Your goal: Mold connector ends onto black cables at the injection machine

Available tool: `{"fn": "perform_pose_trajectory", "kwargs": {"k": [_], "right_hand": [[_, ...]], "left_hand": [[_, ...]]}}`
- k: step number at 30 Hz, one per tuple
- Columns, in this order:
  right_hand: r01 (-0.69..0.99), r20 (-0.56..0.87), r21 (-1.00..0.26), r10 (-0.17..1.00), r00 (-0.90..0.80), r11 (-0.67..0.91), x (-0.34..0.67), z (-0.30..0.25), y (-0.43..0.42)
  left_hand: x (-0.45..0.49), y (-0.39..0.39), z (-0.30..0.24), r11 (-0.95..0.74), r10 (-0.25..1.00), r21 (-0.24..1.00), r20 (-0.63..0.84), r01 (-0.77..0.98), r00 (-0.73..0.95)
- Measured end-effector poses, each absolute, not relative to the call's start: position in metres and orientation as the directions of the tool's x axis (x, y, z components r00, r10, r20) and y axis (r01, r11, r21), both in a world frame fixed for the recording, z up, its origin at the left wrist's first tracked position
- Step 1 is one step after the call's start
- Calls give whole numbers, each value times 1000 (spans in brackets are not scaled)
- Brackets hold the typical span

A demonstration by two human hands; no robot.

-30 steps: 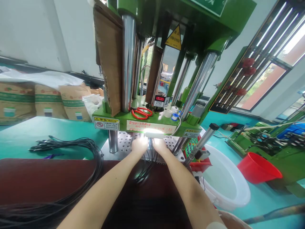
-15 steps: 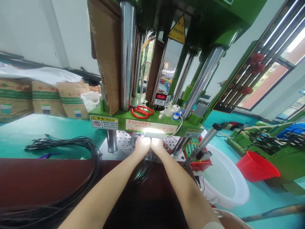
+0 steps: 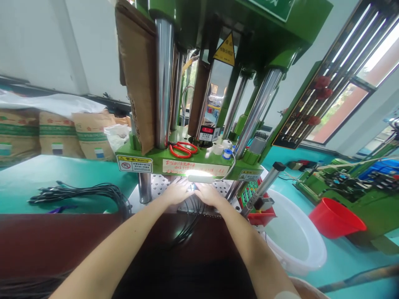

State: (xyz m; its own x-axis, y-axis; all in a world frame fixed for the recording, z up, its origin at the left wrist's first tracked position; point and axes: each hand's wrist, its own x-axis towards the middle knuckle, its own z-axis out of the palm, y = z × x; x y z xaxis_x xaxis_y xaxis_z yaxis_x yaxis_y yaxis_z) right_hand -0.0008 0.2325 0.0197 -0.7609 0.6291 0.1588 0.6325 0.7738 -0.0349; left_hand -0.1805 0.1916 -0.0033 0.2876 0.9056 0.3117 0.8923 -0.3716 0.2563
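Observation:
Both of my hands reach under the green crosspiece of a press (image 3: pixel 141 151), side by side above its perforated metal bed. My left hand (image 3: pixel 178 192) lies palm down with its fingers stretched forward and its thumb toward the middle. Close beside it, my right hand (image 3: pixel 208 194) is also stretched out, its thumb near the left one; the lamp partly hides its fingertips. Between and below the hands, thin black cables (image 3: pixel 188 226) run from a metal mould plate (image 3: pixel 205 212) toward me. A lit white lamp (image 3: pixel 199 179) hangs just over the hands.
Red-handled scissors (image 3: pixel 183 150) and a blue-and-white spool (image 3: pixel 227 154) lie on the crosspiece. A black cable bundle (image 3: pixel 84 192) rests at left on the green table (image 3: pixel 18 172). Steel columns (image 3: pixel 145 187) flank the hands. A control box (image 3: pixel 249 193), white tub (image 3: pixel 314 249) and red bucket (image 3: pixel 336 218) are at right.
My hands have moved slightly apart and the fingers have spread from a closer, bunched position. More of the cables and mould plate shows between them. The view has shifted slightly.

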Motion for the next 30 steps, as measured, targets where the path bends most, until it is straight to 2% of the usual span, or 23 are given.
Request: {"fn": "perform_pose_trajectory", "kwargs": {"k": [5,13,18,23,30], "right_hand": [[655,113,-36,654,-748,755,-7,15,242],[720,71,-29,720,-691,694,-18,12,254],[726,112,-21,724,-681,687,-9,14,252],[723,162,-19,716,-679,691,5,8,249],[715,148,-57,714,-684,697,2,2,260]], "left_hand": [[-186,200,-9,-372,905,222,302,901,299],[-183,214,-9,-315,933,243,254,918,253],[-196,211,-14,-265,950,248,233,932,208],[-215,204,-20,-286,948,259,215,923,233],[-213,211,-26,-244,960,284,205,927,190]]}}
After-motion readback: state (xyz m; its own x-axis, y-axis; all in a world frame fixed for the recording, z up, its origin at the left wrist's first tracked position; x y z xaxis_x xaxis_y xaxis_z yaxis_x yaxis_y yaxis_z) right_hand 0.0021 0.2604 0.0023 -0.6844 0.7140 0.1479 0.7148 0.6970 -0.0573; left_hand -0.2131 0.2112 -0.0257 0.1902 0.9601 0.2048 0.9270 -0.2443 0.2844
